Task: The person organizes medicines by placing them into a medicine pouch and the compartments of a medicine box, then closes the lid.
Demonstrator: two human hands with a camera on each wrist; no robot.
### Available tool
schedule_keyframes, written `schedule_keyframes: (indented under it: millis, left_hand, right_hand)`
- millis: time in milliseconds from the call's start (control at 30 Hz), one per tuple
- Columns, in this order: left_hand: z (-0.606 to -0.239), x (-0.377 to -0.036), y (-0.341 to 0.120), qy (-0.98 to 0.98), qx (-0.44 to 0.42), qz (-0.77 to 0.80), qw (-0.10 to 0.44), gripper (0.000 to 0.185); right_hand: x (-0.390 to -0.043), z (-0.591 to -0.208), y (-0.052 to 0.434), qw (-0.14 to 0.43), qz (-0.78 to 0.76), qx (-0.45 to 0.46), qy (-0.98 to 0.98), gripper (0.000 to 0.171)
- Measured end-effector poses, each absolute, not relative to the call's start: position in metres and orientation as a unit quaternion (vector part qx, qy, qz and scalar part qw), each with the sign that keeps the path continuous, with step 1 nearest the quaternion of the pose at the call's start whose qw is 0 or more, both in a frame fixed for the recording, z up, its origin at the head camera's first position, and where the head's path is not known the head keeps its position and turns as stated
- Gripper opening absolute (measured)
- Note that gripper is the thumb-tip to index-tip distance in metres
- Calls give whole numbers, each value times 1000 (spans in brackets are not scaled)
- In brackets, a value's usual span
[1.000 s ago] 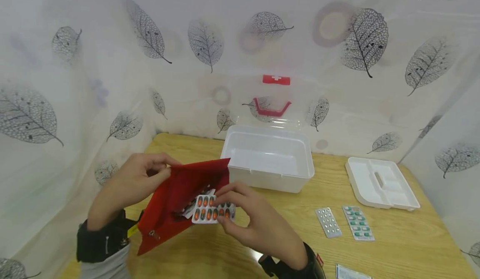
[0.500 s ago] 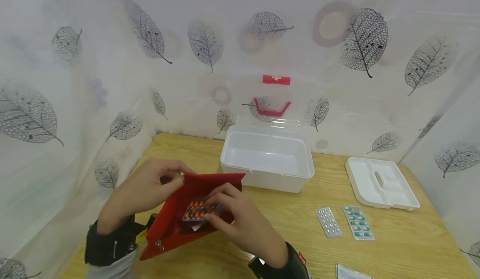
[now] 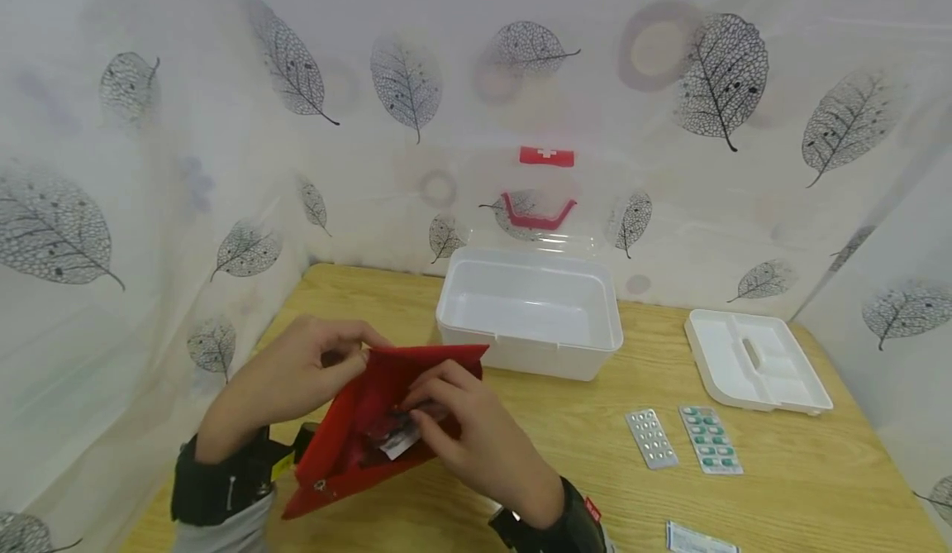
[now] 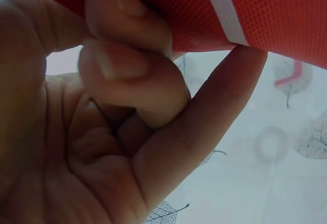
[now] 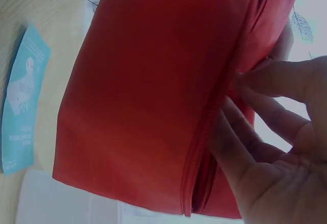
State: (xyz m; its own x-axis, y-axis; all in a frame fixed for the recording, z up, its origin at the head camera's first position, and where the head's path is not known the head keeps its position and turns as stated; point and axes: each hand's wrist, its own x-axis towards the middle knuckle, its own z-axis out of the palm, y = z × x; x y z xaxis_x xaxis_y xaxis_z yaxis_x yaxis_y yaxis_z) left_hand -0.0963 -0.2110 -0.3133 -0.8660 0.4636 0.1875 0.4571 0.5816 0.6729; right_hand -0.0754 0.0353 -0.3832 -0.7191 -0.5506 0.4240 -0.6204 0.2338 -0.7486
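Observation:
A red zip pouch (image 3: 349,462) gapes above the table, tilted. My left hand (image 3: 308,367) holds its upper edge; in the left wrist view, the left hand's index finger (image 4: 230,91) touches the red fabric beside a white strip. My right hand (image 3: 476,437) reaches into the opening with bent fingers. A greyish, shiny bit shows between its thumb and fingers, but the fingertips are partly hidden and what they pinch is unclear. Silvery foil packaging (image 3: 400,439) lies inside the pouch below them. In the right wrist view, the fingers go in past the zip (image 5: 204,127).
Behind the pouch stands an open white box (image 3: 528,313) with a transparent lid raised. A white divided tray (image 3: 759,363) lies at right. Nearer are a silver blister pack (image 3: 652,439), a green-and-white capsule blister pack (image 3: 711,441) and a flat sachet (image 3: 701,540).
The orange-and-green capsule blister pack has gone with my right hand from the pouch's mouth down inside; its capsules no longer show clearly. My left hand and the pouch have shifted slightly right.

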Motion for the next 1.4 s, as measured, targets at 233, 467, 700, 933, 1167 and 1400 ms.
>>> schedule_keyframes:
  millis: [233, 467, 700, 933, 1167, 1400]
  left_hand:
    - [-311, -96, -220, 903, 208, 375, -29, 28]
    - [-309, -96, -236, 925, 130, 352, -49, 26]
    - [-306, -96, -250, 922, 90, 363, -97, 23]
    - [-304, -97, -254, 915, 72, 382, -106, 24]
    - [-303, -98, -254, 911, 58, 395, -107, 24]
    - [-305, -96, -256, 911, 58, 398, -90, 26]
  right_hand:
    - [-80, -377, 41, 146, 495, 343, -785, 16]
    - [-90, -385, 45, 270, 523, 285, -757, 19]
    - [-112, -411, 43, 275, 499, 247, -784, 16]
    - [-125, -442, 41, 216, 434, 251, -838, 13]
    - [-131, -462, 37, 178, 330, 286, -882, 16]
    - [-124, -473, 31, 88, 180, 374, -905, 28]
